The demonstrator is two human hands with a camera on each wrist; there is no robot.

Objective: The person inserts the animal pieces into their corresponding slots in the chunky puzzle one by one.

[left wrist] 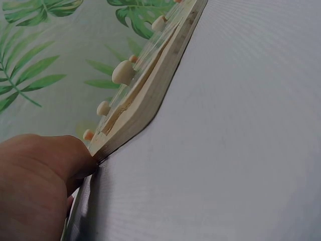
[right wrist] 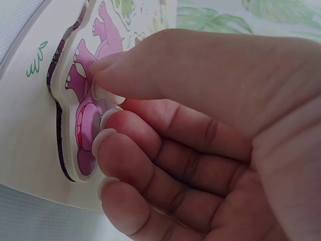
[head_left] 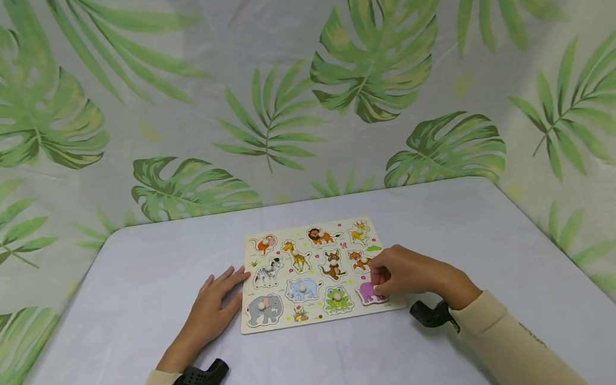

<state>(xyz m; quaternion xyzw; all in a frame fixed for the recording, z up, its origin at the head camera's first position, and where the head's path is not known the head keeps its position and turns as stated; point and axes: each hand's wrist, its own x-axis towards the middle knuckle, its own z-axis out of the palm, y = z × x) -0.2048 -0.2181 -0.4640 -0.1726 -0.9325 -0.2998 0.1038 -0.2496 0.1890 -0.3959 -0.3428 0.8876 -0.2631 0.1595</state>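
A wooden animal peg puzzle board [head_left: 313,264] lies flat on the table, its animal pieces fitted with small round knobs. At the board's lower right corner, my right hand [head_left: 407,272] pinches the knob of the purple hippo piece [head_left: 369,293] between thumb and index finger. In the right wrist view, that hippo piece [right wrist: 83,103] stands slightly proud of its recess, whose dark edge shows along one side; its knob is mostly hidden by the fingers. My left hand [head_left: 214,309] rests at the board's left edge, fingers extended, fingertips touching it beside the zebra piece [head_left: 268,273].
A white cloth covers the table [head_left: 320,364], and its back edge meets a leaf-patterned curtain [head_left: 280,99]. Near the hippo are the frog piece [head_left: 338,300] and the tiger piece [head_left: 358,260]. Both wrists wear black camera mounts [head_left: 203,376].
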